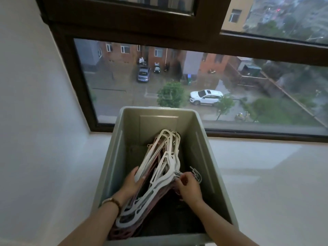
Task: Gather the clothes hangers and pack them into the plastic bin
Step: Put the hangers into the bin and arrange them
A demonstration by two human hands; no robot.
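No legible text, brand or number: checked bin [200, 139] at 6 o'clock, hangers [174, 164], car [205, 97] at 2 o'clock.

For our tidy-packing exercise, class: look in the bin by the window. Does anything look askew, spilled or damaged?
Nothing is spilled or visibly broken. The hangers lie slantwise in the plastic bin, fanned out rather than squared up. The left hand and right hand hold them.

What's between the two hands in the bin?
The stack of hangers, white over pink: left hand holds its left edge, right hand pinches the hook end. Nothing else between them. Head view.
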